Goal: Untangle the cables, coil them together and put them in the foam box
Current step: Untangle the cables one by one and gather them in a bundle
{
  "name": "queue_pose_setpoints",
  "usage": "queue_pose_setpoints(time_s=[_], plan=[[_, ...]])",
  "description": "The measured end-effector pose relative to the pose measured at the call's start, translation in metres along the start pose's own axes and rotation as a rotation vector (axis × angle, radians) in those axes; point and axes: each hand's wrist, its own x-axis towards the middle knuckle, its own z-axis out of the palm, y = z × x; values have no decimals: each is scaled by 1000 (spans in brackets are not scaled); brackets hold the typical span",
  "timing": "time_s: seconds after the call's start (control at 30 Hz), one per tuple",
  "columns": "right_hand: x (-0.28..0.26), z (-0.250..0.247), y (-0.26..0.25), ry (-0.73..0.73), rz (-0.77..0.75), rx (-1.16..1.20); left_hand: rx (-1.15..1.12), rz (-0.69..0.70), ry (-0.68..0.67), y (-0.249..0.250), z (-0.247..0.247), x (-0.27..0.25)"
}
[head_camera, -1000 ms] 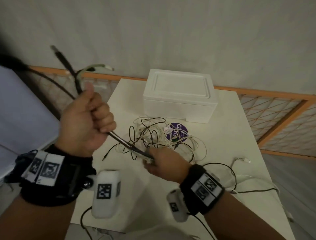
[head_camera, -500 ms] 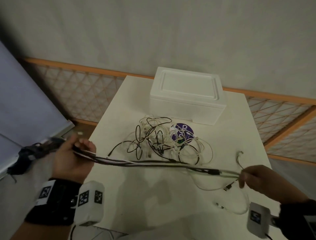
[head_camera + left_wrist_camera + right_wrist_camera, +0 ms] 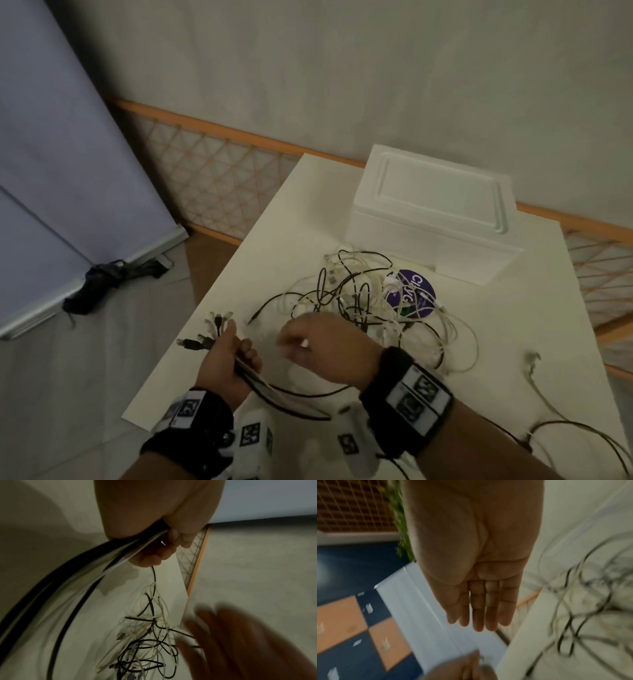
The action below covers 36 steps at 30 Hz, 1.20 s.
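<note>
My left hand (image 3: 233, 356) grips a bundle of black and white cables (image 3: 274, 390) near the table's front left edge; their plug ends (image 3: 212, 329) stick out past the thumb. In the left wrist view the left hand (image 3: 163, 545) curls round the same cable bundle (image 3: 96, 566). My right hand (image 3: 318, 346) hovers blurred just right of it, and the right wrist view shows this right hand (image 3: 481, 612) with straight fingers, holding nothing. A tangle of cables (image 3: 370, 301) lies mid-table. The white foam box (image 3: 435, 212) stands behind it with its lid on.
A purple round sticker (image 3: 411, 294) lies under the tangle. Loose cable ends (image 3: 534, 377) trail over the white table (image 3: 274, 240) at the right. An orange lattice rail (image 3: 212, 178) runs behind the table. A grey board (image 3: 68, 171) leans at the left.
The right hand let go of the stretched cable ends at the right and swung left, close to the left hand. The left hand moved inward, still holding the bundle.
</note>
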Motion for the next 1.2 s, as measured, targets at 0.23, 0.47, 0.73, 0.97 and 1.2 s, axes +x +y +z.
queue_pose_setpoints(time_s=[0.23,0.47,0.73,0.97,1.2], plan=[[106,45,54,-313,306,-271,82,10,29,-1,15,15],[105,49,81,-108,319,-484,228,-65,-52,-3,26,23],[76,46,106,-56,455,-497,332,-54,-83,-3,44,25],[51,-10,92,351,561,196,432,51,-233,-7,88,7],[16,-45,46,417,380,-38,342,235,-544,-16,137,-24]])
